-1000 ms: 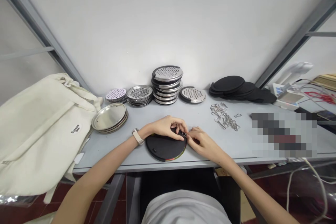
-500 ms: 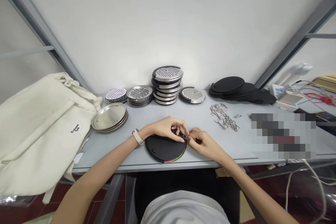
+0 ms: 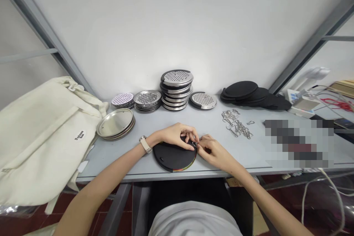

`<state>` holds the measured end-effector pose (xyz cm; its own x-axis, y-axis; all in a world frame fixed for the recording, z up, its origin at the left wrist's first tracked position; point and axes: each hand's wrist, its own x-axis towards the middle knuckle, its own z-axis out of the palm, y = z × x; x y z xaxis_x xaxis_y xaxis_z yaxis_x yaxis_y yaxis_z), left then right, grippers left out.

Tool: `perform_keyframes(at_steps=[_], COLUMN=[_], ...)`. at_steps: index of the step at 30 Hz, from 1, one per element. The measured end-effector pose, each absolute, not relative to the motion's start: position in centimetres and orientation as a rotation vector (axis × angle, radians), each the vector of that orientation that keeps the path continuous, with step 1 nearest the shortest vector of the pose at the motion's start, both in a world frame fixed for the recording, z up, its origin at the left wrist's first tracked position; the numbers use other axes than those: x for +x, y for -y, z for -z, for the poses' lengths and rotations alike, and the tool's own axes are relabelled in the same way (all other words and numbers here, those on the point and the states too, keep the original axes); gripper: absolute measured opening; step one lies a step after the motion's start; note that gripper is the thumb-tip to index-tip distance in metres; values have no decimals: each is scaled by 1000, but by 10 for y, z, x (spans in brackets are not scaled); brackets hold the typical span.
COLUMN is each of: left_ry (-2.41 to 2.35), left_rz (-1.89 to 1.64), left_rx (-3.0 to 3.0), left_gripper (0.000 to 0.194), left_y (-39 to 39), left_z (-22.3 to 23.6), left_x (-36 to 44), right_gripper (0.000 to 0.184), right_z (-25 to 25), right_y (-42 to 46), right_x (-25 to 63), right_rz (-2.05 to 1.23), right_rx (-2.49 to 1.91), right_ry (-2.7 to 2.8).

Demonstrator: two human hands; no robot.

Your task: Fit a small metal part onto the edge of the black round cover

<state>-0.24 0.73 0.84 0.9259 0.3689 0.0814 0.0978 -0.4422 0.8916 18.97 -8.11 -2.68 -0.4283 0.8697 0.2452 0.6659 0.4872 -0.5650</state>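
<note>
At the near edge of the table: a black round disc lies flat, with a thin multicoloured band showing along its near right rim.

Left hand: curled over the disc's far right part, fingers bent down and gripping it near the rim; a pale-strapped wristwatch sits on the wrist.

Right hand: thumb and forefinger pinched together on a small metal ring at the disc's right rim, just beside the left fingertips; how the ring meets the disc is too small to tell.

Beyond the hands: a stack of steel plates, then stainless perforated grater discs in piles along the far side of the grey table.

To the right: a loose heap of metal key-ring clips, with overlapping black foam discs behind it.

To the left: a cream canvas tote bag lies against the plates.
</note>
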Motion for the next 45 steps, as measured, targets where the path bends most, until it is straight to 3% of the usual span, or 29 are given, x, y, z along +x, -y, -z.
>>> perform_keyframes(at_steps=[45], left_ry=[-316], left_rz=[-341], left_rx=[2212], left_gripper=[20], left_y=[-7], left_z=[-12], left_x=[-3], right_gripper=[38], right_z=[27], right_y=[80], right_x=[190], right_rz=[-548], right_rx=[-1254], right_ry=[2225])
